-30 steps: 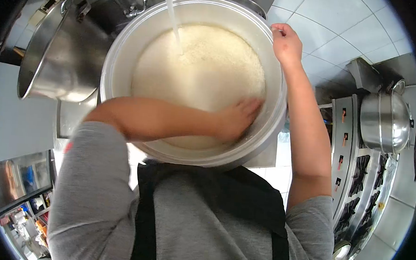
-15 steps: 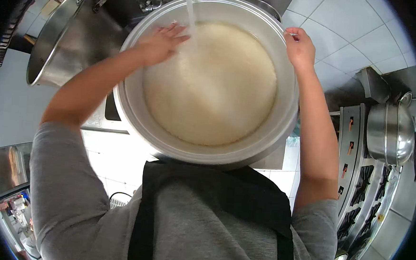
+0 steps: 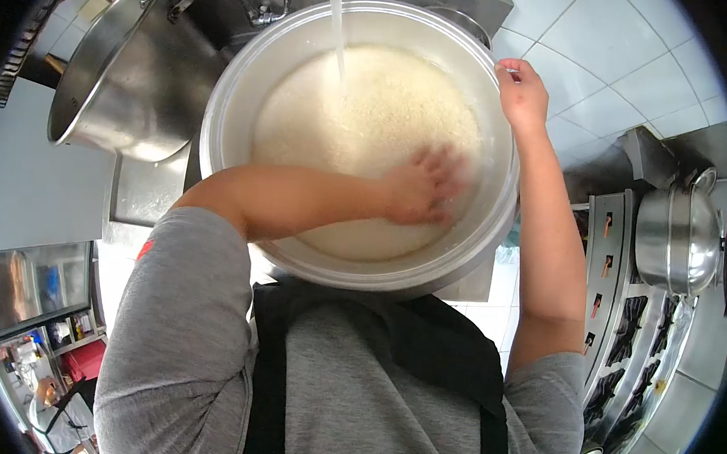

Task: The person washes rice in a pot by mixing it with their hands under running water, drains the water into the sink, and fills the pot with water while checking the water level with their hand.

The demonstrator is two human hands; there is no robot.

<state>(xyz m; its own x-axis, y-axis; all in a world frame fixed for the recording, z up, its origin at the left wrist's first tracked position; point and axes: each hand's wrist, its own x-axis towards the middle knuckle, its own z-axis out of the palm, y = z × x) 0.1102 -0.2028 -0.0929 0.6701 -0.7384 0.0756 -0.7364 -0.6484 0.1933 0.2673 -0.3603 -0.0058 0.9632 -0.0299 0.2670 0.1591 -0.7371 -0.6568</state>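
Observation:
A large round pot [image 3: 230, 127] holds pale grains, apparently rice, under cloudy water [image 3: 368, 144]. Water runs in a stream [image 3: 337, 34] from the tap into its far left part. My left hand [image 3: 428, 185] is over the right side of the grains, blurred by motion, with its fingers spread and nothing in them. How deep its fingertips reach is hidden. At the pot's right rim, my right hand [image 3: 522, 91] is closed on the edge, thumb and fingers pinched there.
A tall steel pot [image 3: 139, 88] leans at the left beside a curved faucet [image 3: 268, 13]. On the right, a stove [image 3: 624, 326] has burners and a lidded steel pot [image 3: 679, 238]. Part of a person [image 3: 60, 416] shows at the lower left.
My left hand swept from the pot's right side to its far left rim, then back to the right side. My right hand has stayed on the rim.

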